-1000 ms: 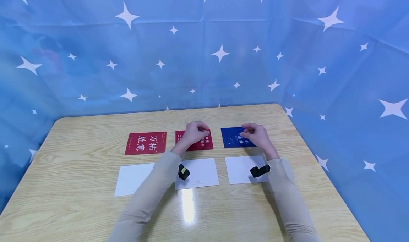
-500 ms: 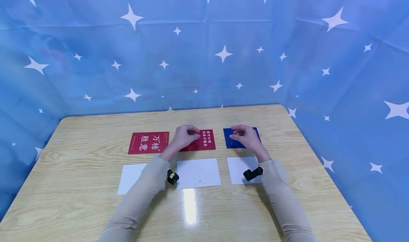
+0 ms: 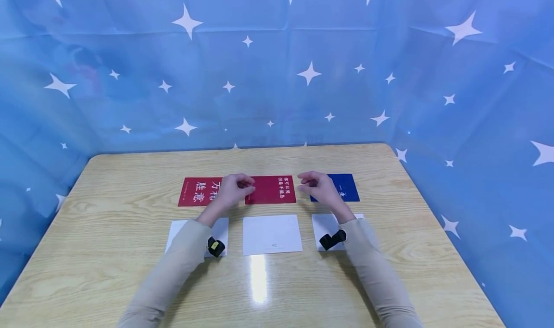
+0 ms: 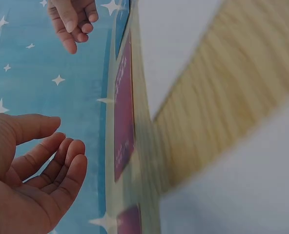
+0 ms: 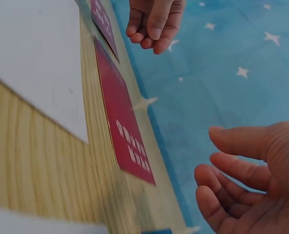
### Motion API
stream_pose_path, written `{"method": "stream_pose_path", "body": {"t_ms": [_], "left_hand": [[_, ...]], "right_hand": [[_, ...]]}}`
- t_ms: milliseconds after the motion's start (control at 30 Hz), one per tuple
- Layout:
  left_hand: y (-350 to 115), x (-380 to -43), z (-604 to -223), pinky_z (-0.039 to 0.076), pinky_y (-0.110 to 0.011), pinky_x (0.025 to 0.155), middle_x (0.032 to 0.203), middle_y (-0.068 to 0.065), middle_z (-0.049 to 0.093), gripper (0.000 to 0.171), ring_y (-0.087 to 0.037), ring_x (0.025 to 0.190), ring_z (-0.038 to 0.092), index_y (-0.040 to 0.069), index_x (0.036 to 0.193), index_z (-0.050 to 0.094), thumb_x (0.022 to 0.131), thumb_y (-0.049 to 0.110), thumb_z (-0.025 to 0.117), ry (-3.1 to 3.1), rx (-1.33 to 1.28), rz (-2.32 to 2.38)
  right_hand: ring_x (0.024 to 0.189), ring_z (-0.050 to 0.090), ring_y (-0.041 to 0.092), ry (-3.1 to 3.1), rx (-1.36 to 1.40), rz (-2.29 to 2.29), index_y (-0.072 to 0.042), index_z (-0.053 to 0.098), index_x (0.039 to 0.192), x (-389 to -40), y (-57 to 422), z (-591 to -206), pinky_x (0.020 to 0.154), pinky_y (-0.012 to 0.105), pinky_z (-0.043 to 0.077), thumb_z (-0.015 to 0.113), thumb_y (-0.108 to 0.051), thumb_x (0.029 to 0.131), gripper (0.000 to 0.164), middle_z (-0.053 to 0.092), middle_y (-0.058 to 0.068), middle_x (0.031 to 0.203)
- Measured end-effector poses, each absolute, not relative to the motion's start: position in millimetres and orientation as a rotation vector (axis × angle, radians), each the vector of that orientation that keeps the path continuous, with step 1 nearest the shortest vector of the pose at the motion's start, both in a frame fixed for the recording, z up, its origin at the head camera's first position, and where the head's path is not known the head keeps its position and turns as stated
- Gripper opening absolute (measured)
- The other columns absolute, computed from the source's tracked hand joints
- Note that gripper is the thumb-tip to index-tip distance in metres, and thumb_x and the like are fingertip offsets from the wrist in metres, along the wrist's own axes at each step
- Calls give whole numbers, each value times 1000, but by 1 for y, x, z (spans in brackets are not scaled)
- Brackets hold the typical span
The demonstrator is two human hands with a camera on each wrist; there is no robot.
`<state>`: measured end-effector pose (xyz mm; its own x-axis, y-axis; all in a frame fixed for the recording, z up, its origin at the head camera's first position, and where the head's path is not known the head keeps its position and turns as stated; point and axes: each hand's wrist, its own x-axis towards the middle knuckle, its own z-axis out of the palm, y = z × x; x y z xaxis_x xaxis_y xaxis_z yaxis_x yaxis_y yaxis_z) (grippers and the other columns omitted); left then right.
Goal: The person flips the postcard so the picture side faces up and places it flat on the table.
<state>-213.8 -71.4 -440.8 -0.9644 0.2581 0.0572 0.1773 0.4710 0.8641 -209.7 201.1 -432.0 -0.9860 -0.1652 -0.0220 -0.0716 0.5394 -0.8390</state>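
Note:
My left hand (image 3: 233, 187) hovers between the left red card (image 3: 195, 193) and the middle red card (image 3: 269, 191), hiding parts of both. Its fingers are loosely bent with nothing between them, as the left wrist view of this hand (image 4: 42, 175) shows. Over the left part of the blue card (image 3: 347, 183) is my right hand (image 3: 320, 188), which covers much of that card. In the right wrist view the thumb and fingers of the right hand (image 5: 257, 180) are apart and hold nothing. White characters are printed on the coloured cards.
In front of the coloured cards lie a left white card (image 3: 221, 229), a middle white card (image 3: 271, 233) and a right white card (image 3: 321, 224). My sleeves partly cover the outer two. A blue star-patterned cloth (image 3: 277, 78) hangs behind the wooden table (image 3: 99, 251).
Both hands have moved left: the left from over the middle red card towards the left red one, the right towards the blue card's left edge. The camera view has shifted slightly.

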Motion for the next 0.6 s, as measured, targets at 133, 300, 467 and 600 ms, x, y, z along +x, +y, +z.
{"method": "stream_pose_path", "body": {"t_ms": [133, 300, 467, 600], "left_hand": [[-88, -208, -444, 50, -29, 68, 89, -12, 66, 20, -22, 79, 60, -4, 101, 68, 84, 6, 68, 2644, 407, 1545], [-106, -200, -448, 50, -28, 64, 86, -13, 66, 20, -22, 75, 61, -6, 100, 68, 83, 5, 69, 2693, 393, 1537], [-122, -194, -453, 50, -27, 65, 86, -11, 67, 19, -21, 77, 61, -4, 100, 68, 83, 4, 68, 2741, 380, 1496], [-134, -188, -454, 51, -27, 66, 88, -11, 67, 18, -22, 78, 62, -3, 99, 68, 83, 3, 68, 2742, 369, 1512]], "right_hand": [[89, 58, 25, 2640, -252, -1470, 2, 61, 118, -209, 188, -433, 72, 30, 49, 67, -8, 86, 34, 63, 15, 102], [85, 60, 24, 2617, -374, -1486, 3, 63, 114, -208, 171, -437, 68, 27, 50, 70, -7, 84, 33, 65, 15, 98], [84, 59, 23, 2569, -471, -1496, 4, 63, 114, -204, 151, -439, 69, 26, 50, 69, -7, 84, 33, 64, 16, 98], [84, 58, 21, 2528, -494, -1491, 3, 63, 115, -202, 137, -440, 71, 26, 49, 69, -7, 84, 34, 64, 17, 101]]}}
